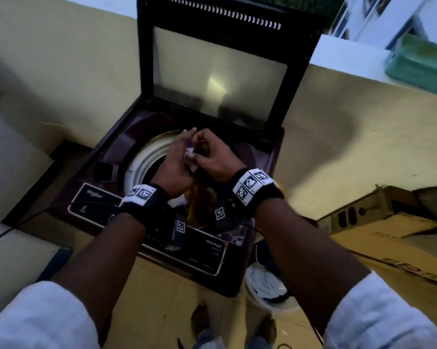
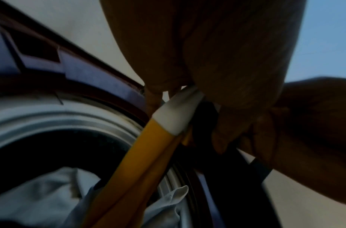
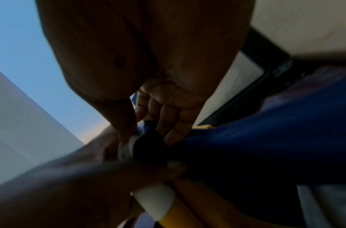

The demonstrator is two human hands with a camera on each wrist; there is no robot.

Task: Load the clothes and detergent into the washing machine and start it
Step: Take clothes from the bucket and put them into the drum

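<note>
A top-loading washing machine stands with its lid raised. Both hands meet over the white drum rim. My left hand and right hand grip one bunched garment, yellow with a white band and a dark blue part, which hangs down toward the drum. The left wrist view has the white band pinched under my fingers, with pale clothes lying inside the drum. In the right wrist view my fingers curl round the blue cloth.
The control panel runs along the machine's near edge. A white bucket holding clothes sits on the floor at the machine's right. Cardboard boxes lie further right, and a green tub rests on the ledge. A wall stands behind.
</note>
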